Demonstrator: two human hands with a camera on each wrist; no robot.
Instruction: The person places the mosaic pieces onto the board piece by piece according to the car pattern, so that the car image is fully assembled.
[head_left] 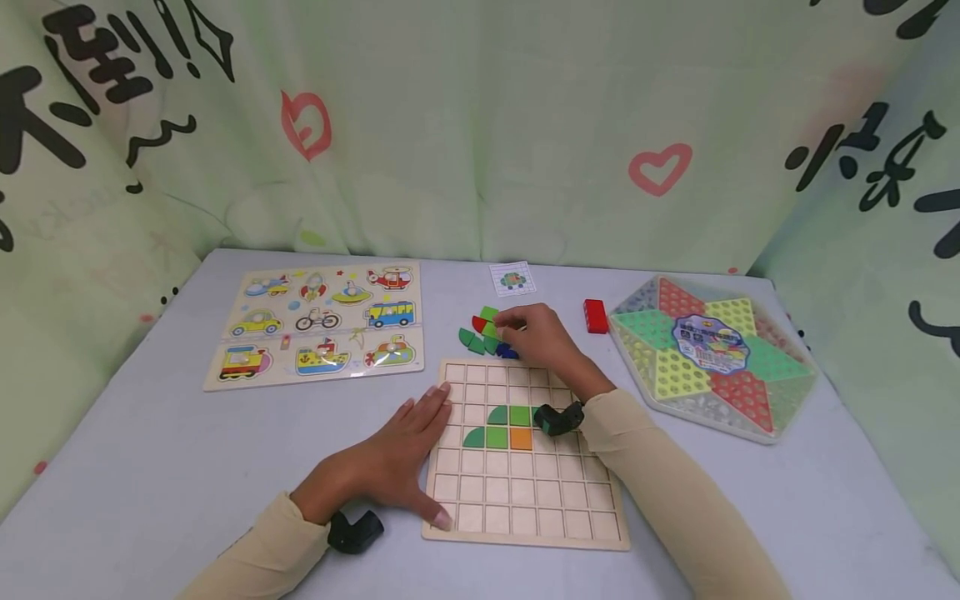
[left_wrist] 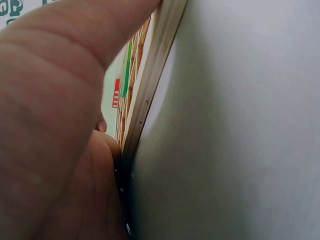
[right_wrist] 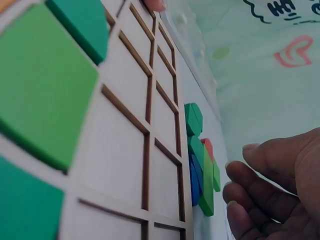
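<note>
A wooden grid board (head_left: 531,498) lies on the table, with dark green quarter-round pieces (head_left: 474,437), light green squares (head_left: 519,416) and an orange square (head_left: 521,438) in its cells. My left hand (head_left: 397,454) is spread along the board's left edge, its thumb on the near corner. Beyond the far edge, my right hand (head_left: 538,335) hovers at a small pile of loose pieces: green pieces (head_left: 477,344), a red piece (head_left: 478,323) and blue pieces (head_left: 507,352). In the right wrist view its thumb and bent fingers (right_wrist: 265,187) stand apart, nothing visible between them.
A picture card (head_left: 513,279) lies behind the pile, and a red block (head_left: 596,317) to its right. A vehicle puzzle board (head_left: 315,329) occupies the left side. On the right sits a hexagonal clear-lidded box (head_left: 712,358) of coloured pegs. Curtains (head_left: 480,125) surround the table.
</note>
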